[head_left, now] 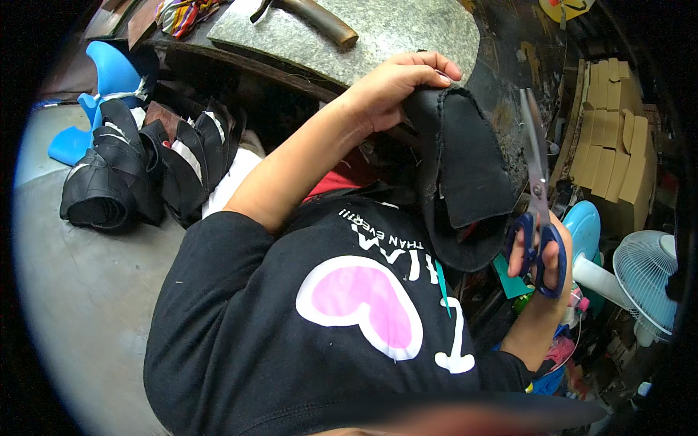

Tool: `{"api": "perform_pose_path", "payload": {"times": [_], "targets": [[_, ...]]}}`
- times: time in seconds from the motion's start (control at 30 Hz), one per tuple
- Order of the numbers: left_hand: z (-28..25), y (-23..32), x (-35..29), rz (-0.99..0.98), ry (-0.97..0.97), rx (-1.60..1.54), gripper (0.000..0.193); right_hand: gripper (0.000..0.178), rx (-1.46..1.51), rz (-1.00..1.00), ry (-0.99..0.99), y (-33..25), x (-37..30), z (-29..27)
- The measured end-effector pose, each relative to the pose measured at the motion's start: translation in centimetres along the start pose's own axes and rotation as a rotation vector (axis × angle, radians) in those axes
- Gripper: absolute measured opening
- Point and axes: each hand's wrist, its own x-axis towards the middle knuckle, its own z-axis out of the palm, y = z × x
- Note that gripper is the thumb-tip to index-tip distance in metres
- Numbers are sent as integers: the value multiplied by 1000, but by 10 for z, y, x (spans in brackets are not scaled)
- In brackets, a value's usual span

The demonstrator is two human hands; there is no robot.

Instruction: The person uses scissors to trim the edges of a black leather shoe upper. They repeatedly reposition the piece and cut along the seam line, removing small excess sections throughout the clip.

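Note:
My left hand point(387, 93) grips the top end of a black shoe upper point(472, 167), thumb and fingers closed on it. The piece hangs tilted in front of my chest; a rough, notched edge runs round its flat sole-shaped face. To its right, my right hand point(561, 236) has its fingers through the dark blue handles of a pair of scissors point(537, 171). The long metal blades point upward, close together, apart from the upper.
A stone slab point(414, 36) with a wooden-handled tool point(316, 20) lies ahead. Left are bundled black uppers point(109, 182) and a blue plastic piece point(116, 73). Cardboard boxes point(611, 145) and a fan point(646, 280) stand right.

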Motion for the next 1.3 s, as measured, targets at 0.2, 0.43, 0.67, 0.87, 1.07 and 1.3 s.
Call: {"api": "perform_pose_path", "payload": {"times": [0.2,0.43,0.67,0.87,1.07,1.3], "targets": [[-15,-3,7,-73,-20,-217,17,73,84,61,-192,-2,20,-10],[-18,-9,9,-81,-7,-413,14,68,286,186,-315,28,34,2],[-9,-9,9,-83,98,-330,13,70,479,276,-345,42,34,-3],[-4,-6,10,-52,31,-141,11,71,635,266,-447,46,35,-6],[-3,-8,10,-70,118,-223,10,72,813,239,-462,57,33,7],[-6,-14,12,-94,98,-275,8,69,882,187,-454,65,34,13]]}}
